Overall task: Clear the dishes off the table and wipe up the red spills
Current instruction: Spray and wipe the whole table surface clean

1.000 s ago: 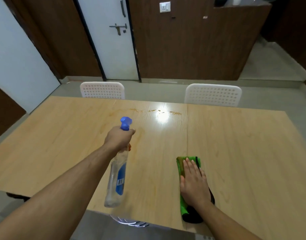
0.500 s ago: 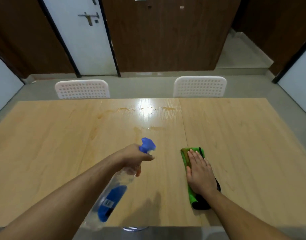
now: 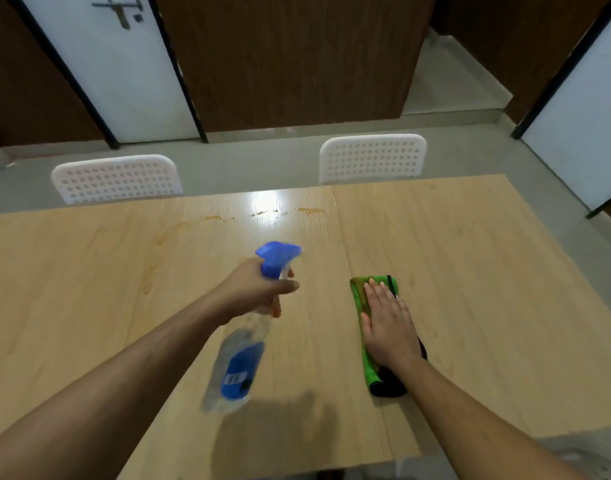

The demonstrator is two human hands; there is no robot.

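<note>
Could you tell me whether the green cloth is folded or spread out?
Folded: the green cloth lies as a narrow, thick strip under the flat right hand.

Spray bottle left of cloth on table; chairs behind.

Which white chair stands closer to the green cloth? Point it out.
The right-hand white chair, behind the far edge of the table, almost straight beyond the green cloth under the right hand. The other white chair stands far left.
</note>
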